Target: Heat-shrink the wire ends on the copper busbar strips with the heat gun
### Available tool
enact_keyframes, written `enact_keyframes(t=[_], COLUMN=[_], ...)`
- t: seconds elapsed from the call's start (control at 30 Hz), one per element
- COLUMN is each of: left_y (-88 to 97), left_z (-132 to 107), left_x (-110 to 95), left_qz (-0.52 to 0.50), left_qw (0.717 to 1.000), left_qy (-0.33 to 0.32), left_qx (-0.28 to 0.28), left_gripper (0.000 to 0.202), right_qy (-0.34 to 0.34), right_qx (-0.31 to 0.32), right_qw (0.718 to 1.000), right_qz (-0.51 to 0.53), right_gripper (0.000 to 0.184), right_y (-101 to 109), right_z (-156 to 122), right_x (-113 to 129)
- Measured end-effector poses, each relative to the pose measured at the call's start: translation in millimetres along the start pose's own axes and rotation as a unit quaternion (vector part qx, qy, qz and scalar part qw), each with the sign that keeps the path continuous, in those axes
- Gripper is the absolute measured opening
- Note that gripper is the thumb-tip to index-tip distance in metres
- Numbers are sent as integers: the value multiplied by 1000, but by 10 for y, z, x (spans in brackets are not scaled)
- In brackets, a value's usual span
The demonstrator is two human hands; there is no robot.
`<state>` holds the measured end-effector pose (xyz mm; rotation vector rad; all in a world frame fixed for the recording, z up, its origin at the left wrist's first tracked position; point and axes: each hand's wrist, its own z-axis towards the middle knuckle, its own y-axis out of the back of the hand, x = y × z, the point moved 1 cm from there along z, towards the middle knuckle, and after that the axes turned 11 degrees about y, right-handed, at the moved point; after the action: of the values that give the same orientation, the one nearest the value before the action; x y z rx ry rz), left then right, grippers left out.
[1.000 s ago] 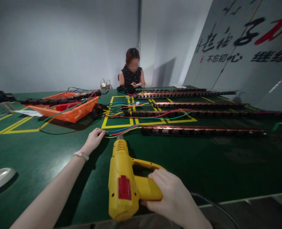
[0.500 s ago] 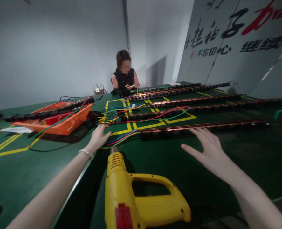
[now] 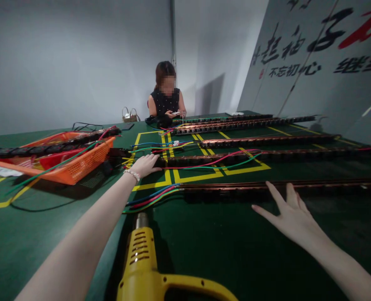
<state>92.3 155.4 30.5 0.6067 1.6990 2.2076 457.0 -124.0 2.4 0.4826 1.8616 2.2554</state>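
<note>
My left hand (image 3: 145, 166) stretches forward to the wired end of a long dark bar (image 3: 200, 159), with thumb and fingers apart around it. The fingertips look close to the bar's end; whether they touch it I cannot tell. Yellow wires (image 3: 127, 162) lie just left of that hand. Fingers spread, my right hand (image 3: 293, 213) hovers at the front edge of the nearest copper-and-black bar (image 3: 223, 192). Blue, red, yellow and green wires (image 3: 154, 200) run out of that bar's left end. A yellow heat gun (image 3: 141, 259) lies in front of me, nozzle pointing away.
An orange basket (image 3: 78, 167) on the left carries another dark bar (image 3: 44, 149). More bars (image 3: 267, 140) lie across the green table (image 3: 204, 242), which has yellow tape lines (image 3: 198, 177). A person (image 3: 166, 98) sits at the far side, hands around a small light object.
My left hand has moved forward and right, from beside the nearest bar's wires to the end of the bar behind it. My right hand's fingers have spread wider. The view has shifted.
</note>
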Motion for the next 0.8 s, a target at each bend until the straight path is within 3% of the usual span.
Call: enact_keyframes(t=[0.23, 0.37, 0.47, 0.6, 0.67, 0.8], left_y=[-1, 79, 82, 49, 56, 105], left_z=[44, 42, 64, 51, -4, -185], left_x=[-7, 9, 105, 204, 192, 101], left_qz=[12, -23, -107, -216, -220, -173], left_qw=[999, 1000, 990, 965, 966, 982], left_qy=[-51, 5, 62, 62, 52, 40], left_qx=[3, 17, 68, 132, 126, 63], left_gripper=[63, 67, 75, 71, 63, 62], right_qy=[19, 46, 56, 53, 53, 49], right_qx=[-4, -43, -55, -58, -54, -34], right_qw=[1000, 998, 996, 996, 997, 998], right_qz=[-4, -17, -31, -35, -32, -27], right_gripper=[93, 84, 81, 83, 85, 84], right_y=[-4, -7, -31, -62, -54, -1], right_z=[-25, -62, -72, -51, -39, -48], right_x=[64, 161, 176, 132, 118, 161])
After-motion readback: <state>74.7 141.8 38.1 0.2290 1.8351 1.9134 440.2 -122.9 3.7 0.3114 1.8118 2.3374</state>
